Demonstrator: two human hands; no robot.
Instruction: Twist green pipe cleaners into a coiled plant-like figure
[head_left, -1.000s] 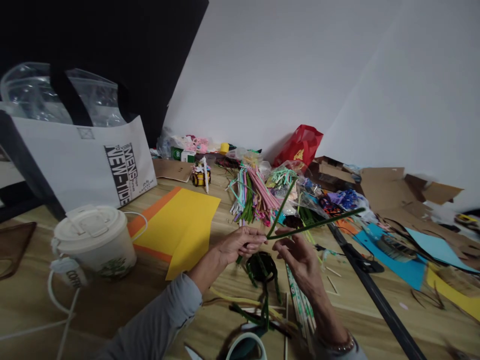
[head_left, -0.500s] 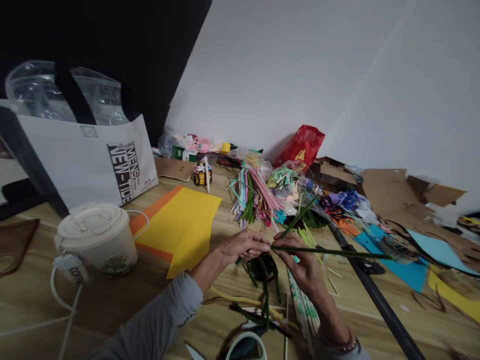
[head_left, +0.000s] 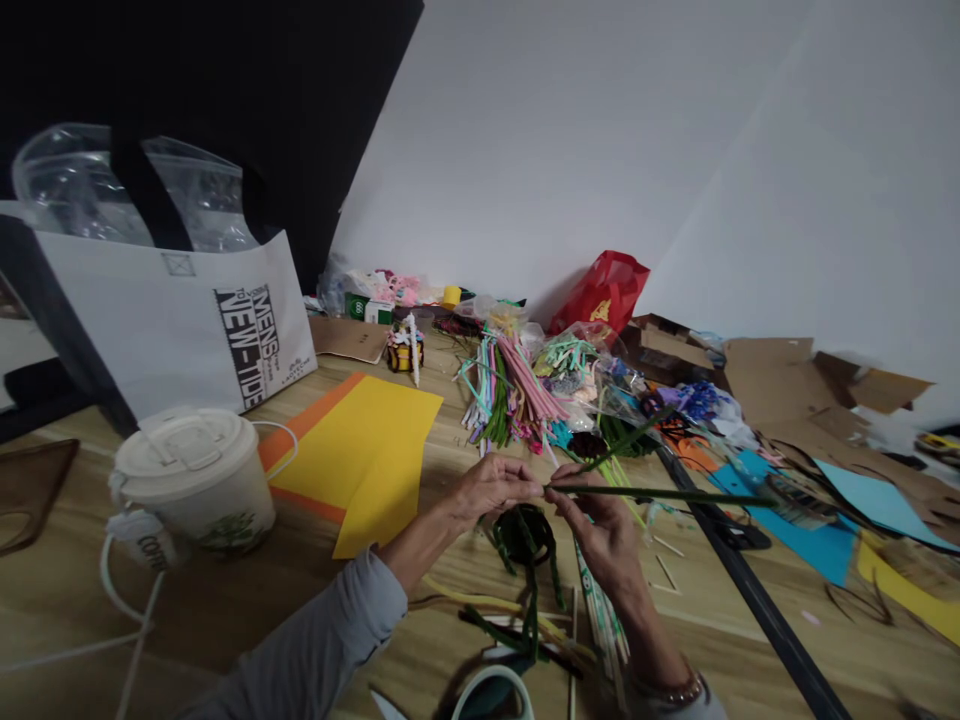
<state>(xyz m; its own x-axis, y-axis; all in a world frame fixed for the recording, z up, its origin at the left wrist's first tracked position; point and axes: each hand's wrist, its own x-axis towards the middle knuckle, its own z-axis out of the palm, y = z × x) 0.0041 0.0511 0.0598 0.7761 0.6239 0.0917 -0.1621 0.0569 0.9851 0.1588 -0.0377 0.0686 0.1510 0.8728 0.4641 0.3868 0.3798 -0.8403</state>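
Observation:
Two long dark green fuzzy stems (head_left: 667, 494) spread out to the right from where my fingertips meet, one nearly level, the other slanting up. My left hand (head_left: 499, 487) pinches their near end. Around the stems close by, the thumb and fingers of my right hand (head_left: 596, 515) are closed. Below my hands lies a dark green coiled piece (head_left: 525, 535) with strands hanging toward the front edge. A bundle of multicoloured fuzzy stems (head_left: 510, 390) rests farther back on the table.
Yellow sheets (head_left: 375, 430) and a lidded white container (head_left: 196, 480) lie to the left, near a white bag (head_left: 172, 310). A cup (head_left: 493, 692) stands in front. At right are a black bar (head_left: 765, 600), blue sheets (head_left: 806, 540) and cardboard (head_left: 772, 380).
The slanting green stem has swung lower and farther right, closer to the level one. My right hand has turned slightly; my left hand has barely moved.

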